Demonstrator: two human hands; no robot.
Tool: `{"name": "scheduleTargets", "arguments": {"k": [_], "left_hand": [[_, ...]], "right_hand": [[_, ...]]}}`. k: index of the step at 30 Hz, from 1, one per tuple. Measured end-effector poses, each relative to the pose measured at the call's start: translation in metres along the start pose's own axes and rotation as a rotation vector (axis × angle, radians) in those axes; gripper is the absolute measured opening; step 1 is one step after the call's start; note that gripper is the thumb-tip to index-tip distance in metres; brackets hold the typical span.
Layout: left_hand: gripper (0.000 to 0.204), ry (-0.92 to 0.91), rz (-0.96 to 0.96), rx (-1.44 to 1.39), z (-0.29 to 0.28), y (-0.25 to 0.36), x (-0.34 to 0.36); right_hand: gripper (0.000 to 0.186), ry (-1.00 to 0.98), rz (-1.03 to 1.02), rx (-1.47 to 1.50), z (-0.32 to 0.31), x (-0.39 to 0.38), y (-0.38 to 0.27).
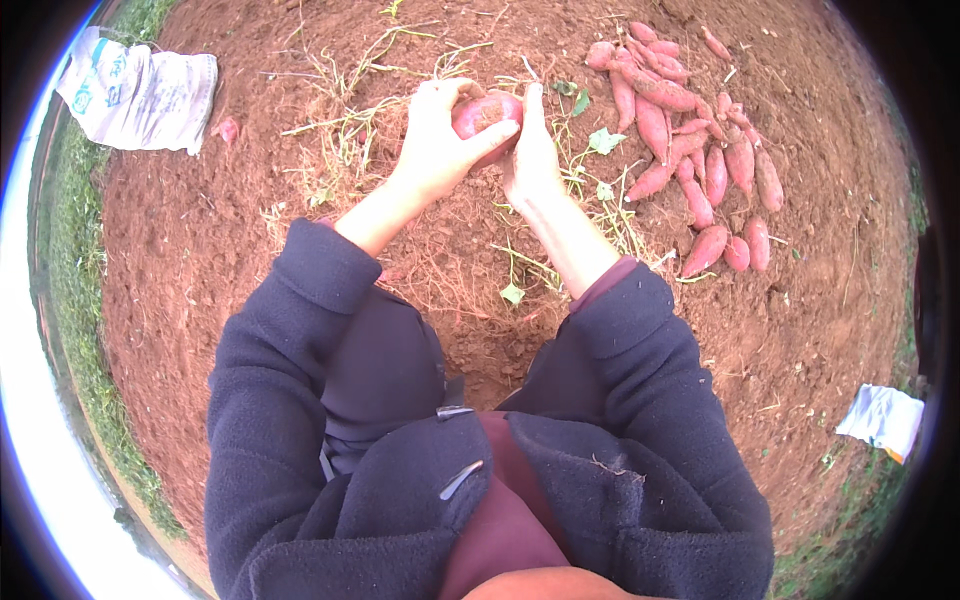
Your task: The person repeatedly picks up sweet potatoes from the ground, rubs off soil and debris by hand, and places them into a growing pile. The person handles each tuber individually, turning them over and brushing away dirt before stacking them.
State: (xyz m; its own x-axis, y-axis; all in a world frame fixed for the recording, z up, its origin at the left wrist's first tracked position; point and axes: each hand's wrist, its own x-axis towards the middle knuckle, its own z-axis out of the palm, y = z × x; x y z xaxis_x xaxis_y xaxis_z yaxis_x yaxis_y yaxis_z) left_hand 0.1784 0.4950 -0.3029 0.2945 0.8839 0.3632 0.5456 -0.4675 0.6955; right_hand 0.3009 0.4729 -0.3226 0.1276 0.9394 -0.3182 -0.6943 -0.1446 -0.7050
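Between my two hands sits a thick, reddish-pink sweet potato (pixel 487 118) with soil on its skin. My left hand (pixel 440 137) wraps its left side, thumb laid across the front. On the other side my right hand (pixel 534 150) presses against it, its fingers partly hidden. Both hands are above the soil, just over dry vines and roots (pixel 350 130). To the right of them lies a heap of sweet potatoes (pixel 690 130), several long and slim, others short and rounded.
Reddish-brown soil (pixel 800 320) spreads all around. A white sack (pixel 145 95) lies at the far left, a small pink piece (pixel 226 129) beside it. Another white bag (pixel 882 421) rests at the right. Green leaves (pixel 604 141) lie among the vines. Grass (pixel 75 300) borders the left edge.
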Motion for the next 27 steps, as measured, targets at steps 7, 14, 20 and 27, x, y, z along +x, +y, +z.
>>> {"name": "scheduleTargets", "arguments": {"k": [7,14,20,27], "left_hand": [[0.045,0.021,-0.489,-0.555,0.004,-0.011,0.009],[0.053,-0.204,-0.843,-1.173,-0.002,0.007,0.003],[0.050,-0.098,-0.206,-0.257,-0.003,0.002,0.003],[0.036,-0.147,-0.219,-0.180,-0.011,-0.008,0.009]], "right_hand": [[0.052,0.009,0.033,0.008,0.002,0.000,-0.001],[0.056,0.089,0.000,0.084,-0.002,0.006,-0.017],[0.052,0.098,0.069,-0.034,-0.007,0.013,-0.011],[0.050,0.102,0.095,0.020,0.006,-0.002,-0.014]]}}
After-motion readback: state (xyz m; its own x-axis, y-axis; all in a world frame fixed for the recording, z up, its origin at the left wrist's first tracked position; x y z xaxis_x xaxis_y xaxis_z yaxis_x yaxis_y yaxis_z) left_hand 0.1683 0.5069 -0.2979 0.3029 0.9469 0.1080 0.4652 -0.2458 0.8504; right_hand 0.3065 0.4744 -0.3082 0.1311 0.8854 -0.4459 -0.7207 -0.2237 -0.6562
